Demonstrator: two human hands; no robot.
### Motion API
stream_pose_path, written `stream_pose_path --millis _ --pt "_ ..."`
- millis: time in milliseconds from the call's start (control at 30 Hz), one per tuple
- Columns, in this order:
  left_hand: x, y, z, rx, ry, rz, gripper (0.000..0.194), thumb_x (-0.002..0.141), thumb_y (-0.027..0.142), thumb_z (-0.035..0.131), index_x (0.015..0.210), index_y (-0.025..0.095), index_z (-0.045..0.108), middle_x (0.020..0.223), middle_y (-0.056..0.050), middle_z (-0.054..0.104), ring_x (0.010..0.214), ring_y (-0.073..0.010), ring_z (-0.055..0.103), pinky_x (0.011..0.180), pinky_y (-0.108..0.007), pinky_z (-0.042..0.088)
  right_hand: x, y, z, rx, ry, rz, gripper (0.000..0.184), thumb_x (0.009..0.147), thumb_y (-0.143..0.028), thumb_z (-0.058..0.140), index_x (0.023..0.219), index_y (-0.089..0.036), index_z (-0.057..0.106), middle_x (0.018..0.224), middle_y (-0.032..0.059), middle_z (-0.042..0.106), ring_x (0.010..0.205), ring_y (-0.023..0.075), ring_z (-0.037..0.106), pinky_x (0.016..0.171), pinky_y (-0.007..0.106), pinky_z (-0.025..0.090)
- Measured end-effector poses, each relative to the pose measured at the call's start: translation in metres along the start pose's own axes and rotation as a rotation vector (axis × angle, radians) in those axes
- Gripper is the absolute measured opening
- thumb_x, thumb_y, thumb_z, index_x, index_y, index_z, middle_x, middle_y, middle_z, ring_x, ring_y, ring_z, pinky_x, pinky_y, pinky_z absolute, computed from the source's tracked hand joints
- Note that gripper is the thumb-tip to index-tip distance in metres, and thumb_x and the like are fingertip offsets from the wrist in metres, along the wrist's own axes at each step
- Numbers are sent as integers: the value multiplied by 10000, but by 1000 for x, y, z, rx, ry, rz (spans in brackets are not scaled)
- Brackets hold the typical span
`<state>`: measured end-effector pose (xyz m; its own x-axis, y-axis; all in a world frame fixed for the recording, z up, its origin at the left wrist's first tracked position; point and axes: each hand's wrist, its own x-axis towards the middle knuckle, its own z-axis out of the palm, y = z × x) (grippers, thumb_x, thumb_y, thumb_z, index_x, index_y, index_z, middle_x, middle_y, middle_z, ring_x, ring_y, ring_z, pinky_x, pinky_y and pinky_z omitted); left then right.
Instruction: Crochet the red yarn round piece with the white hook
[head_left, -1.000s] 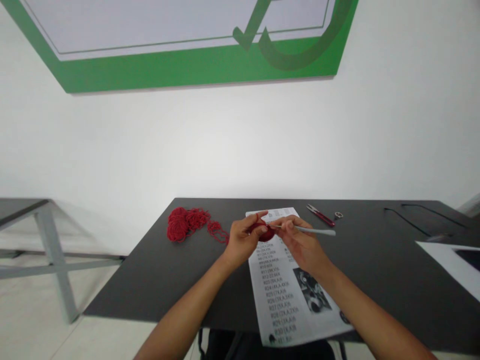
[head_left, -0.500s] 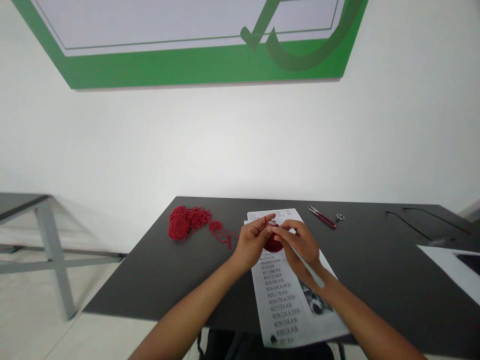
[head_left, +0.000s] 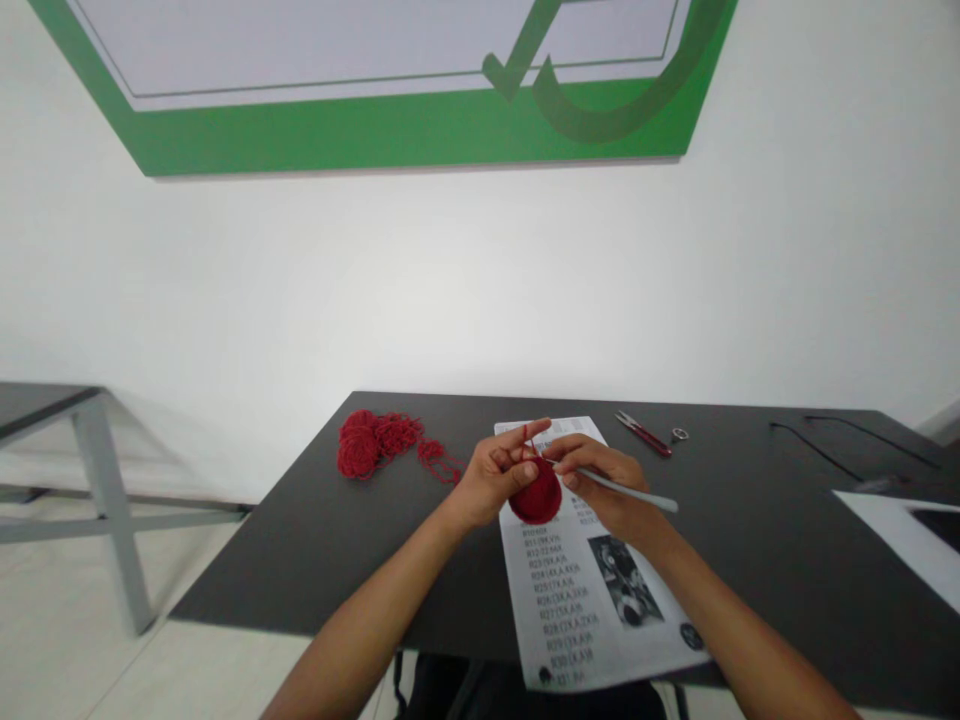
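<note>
My left hand (head_left: 489, 478) pinches a round red crochet piece (head_left: 537, 497) by its left edge, the thumb lying on its face. A strand of red yarn (head_left: 528, 437) runs up from the piece to my raised left index finger. In my right hand (head_left: 606, 480) is a crochet hook (head_left: 636, 492) with a pale grey handle that points right. The tip of the hook meets the upper right edge of the piece, where fingers partly hide it. Beneath both hands lies a printed pattern sheet (head_left: 559, 610).
A loose heap of red yarn (head_left: 364, 445) sits on the dark table (head_left: 405, 560) to the left. Behind my right hand are red-handled snips (head_left: 643, 434) and a small metal ring (head_left: 679, 435). Eyeglasses (head_left: 832, 452) and a white sheet (head_left: 892, 535) lie at the right.
The red piece has turned its round face toward me and shows more fully. My right hand has shifted right and the hook handle has swung flatter. My left index finger now lifts the yarn.
</note>
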<state>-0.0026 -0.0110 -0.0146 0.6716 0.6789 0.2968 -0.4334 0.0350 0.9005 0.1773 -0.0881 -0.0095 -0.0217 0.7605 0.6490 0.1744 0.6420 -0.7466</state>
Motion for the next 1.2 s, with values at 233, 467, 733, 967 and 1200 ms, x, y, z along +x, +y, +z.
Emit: stream_pose_path --millis 233,467,733,967,1200 --pt "0 12 0 -69 -13 16 655 712 382 891 1279 122 692 703 -18 688 548 -71 541 546 -176 384 -7 -6 -4 -30 -4 62 142 963 -392 648 1005 -308 756 1137 15 784 1064 207 739 947 334 573" --pt "-2 8 2 -299 -49 -79 544 707 382 900 1159 131 730 799 -71 778 622 -124 698 603 -195 511 -12 -2 4 257 7 204 231 925 -470 680 910 -243 719 1135 70 784 1019 250 746 911 402 579" --pt "-5 0 1 -322 -108 -125 520 713 440 888 1119 149 742 899 -100 805 751 -183 762 722 -263 575 -4 -8 26 730 132 371 318 850 -518 739 744 -232 646 875 40 782 791 214 732 752 373 610" --pt "3 2 3 296 117 60 550 726 415 865 1193 150 745 868 -65 783 763 -175 698 733 -271 534 -7 14 27 512 293 294 218 847 -469 766 836 -255 726 974 22 736 926 185 688 862 325 562" --pt "1 -2 14 414 147 142 595 832 427 765 1339 135 658 823 -29 711 747 -143 626 741 -269 511 -6 10 25 37 300 122 87 884 -352 736 866 -269 756 980 19 706 942 171 667 887 300 536"
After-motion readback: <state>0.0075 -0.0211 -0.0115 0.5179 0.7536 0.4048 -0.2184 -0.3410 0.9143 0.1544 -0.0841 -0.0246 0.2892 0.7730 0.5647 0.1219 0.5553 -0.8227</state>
